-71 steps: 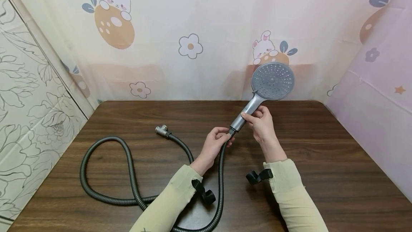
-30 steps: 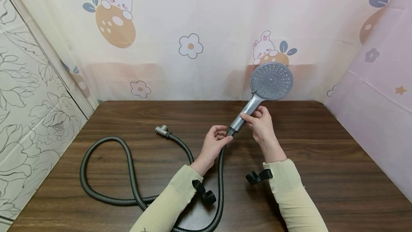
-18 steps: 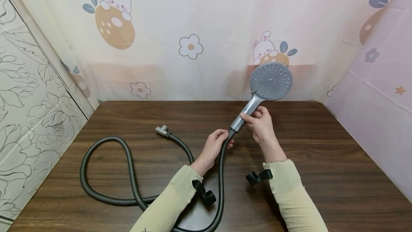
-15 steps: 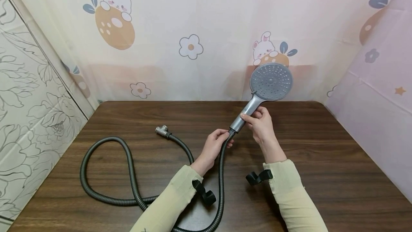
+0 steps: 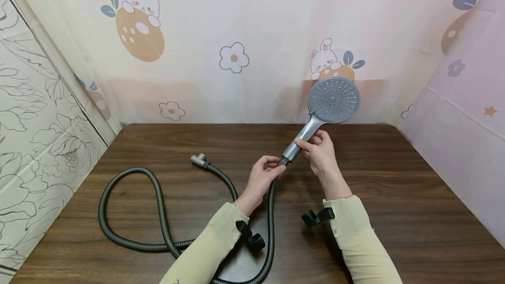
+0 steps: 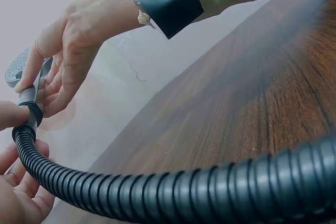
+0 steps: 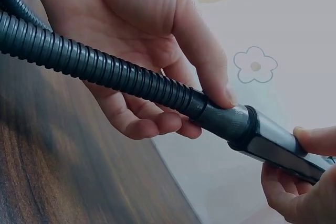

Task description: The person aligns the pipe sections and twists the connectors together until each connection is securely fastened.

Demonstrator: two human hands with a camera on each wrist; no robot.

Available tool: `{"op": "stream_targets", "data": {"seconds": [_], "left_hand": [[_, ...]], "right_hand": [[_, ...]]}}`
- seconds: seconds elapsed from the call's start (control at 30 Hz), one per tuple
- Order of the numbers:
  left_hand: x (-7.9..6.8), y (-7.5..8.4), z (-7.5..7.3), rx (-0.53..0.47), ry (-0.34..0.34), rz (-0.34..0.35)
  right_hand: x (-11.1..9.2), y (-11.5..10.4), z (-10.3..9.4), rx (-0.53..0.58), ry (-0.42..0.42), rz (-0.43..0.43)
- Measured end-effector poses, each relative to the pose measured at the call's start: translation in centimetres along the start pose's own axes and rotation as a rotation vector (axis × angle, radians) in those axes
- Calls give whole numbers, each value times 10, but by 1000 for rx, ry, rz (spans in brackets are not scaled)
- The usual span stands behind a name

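A grey hand shower head, its round nozzle face toward the camera, is held tilted above the table. My right hand grips its silver handle between thumb and fingers. At the handle's lower end, my left hand pinches the collar of a dark ribbed shower hose, thumb on one side and fingers on the other. The right wrist view shows the collar right up against the handle's end. From there the hose hangs down to the table. In the left wrist view, the handle and collar are partly covered by fingers.
The hose's remainder loops over the brown wooden table on the left, partly under the left sleeve. Its far end carries a metal elbow-like fitting. A curtain printed with rabbits hangs behind the table's back edge.
The left thumb and fingers have rolled back and forth around the hose collar, the thumb now lying forward over it. The right hand and shower head have stayed nearly still.
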State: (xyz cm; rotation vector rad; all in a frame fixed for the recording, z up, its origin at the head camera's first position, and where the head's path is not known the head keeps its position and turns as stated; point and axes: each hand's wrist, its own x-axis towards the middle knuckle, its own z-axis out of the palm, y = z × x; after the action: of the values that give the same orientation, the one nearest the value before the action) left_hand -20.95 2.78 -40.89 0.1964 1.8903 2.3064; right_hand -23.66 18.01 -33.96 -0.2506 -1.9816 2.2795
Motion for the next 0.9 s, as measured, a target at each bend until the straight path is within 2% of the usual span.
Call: {"op": "stream_targets", "data": {"seconds": [0.2,0.37,0.47,0.57,0.9], "left_hand": [[-2,4,1,24,-31,-62],[-11,19,4,59,-62,-92],[-17,28,6,60,-63,-87],[-19,30,6,53,-54,-76],[-17,27,3,62,-23,-43]], "right_hand": [[0,1,0,17,-1,-1],[0,1,0,16,-4,-3],[0,1,0,14,-6,-3],[0,1,0,10,-7,-2],[-2,1,1,-5,-13,-8]]}}
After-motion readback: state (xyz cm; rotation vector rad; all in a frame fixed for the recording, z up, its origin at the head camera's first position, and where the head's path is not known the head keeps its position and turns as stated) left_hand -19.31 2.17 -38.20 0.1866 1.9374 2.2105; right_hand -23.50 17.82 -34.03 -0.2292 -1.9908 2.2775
